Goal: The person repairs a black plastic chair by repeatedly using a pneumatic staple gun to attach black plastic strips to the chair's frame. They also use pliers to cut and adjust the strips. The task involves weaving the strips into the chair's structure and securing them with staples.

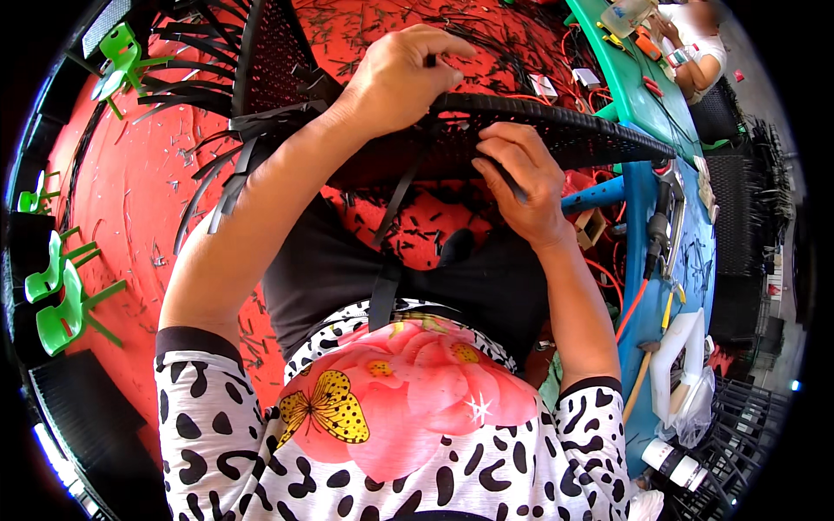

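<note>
Woven black panel (556, 130), perforated and gently curved, held up over the lap, seemingly steadied there for work on its loose ends. Far left: small green plastic chairs (61, 300) along a red floor (130, 182) littered with black clippings. Next, flat black plastic strips (217, 187) fanning stiffly from a second meshed section (274, 56), unwoven. Left hand (404, 74) on top of the panel's upper edge, fingers (443, 48) curled tight round a dark strip end poking out between them, apparently pulling it taut. One long strip (387, 260) dangling from the underside down past the knees. Right hand (521, 182) just beneath the near edge, fingers (495, 178) pinched closed on a strip against the weave, likely guiding it through. Rightward, a blue and green bench (647, 113) crowded with tools, red cable and a white roll (673, 460). Top right, another person's arm (695, 74) at the bench's far end.
</note>
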`<act>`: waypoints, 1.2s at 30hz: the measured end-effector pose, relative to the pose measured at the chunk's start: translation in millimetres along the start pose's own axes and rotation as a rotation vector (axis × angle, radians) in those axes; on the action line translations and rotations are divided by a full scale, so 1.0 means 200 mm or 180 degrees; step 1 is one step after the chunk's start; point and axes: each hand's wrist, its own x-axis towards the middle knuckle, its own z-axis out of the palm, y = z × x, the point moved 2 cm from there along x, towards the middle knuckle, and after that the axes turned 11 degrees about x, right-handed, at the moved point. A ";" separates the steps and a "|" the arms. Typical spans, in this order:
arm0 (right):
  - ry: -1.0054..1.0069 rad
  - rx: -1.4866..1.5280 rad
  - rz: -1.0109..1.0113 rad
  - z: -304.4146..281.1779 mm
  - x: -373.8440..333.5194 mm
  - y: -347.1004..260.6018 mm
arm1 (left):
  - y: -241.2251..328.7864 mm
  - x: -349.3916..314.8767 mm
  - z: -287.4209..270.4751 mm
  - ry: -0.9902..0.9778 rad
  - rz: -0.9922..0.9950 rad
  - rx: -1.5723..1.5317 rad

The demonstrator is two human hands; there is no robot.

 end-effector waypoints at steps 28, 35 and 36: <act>0.1041 0.2017 0.1635 0.00 0.14 -0.14 | 0.10 -0.20 0.11 0.0218 0.0643 0.2207; 0.0401 0.1129 0.1435 -0.01 0.33 -0.08 | 0.11 -0.25 0.12 0.0459 0.0856 0.2383; 0.0362 0.1012 0.1270 0.00 0.36 -0.06 | 0.11 -0.25 0.12 0.0420 0.0853 0.2388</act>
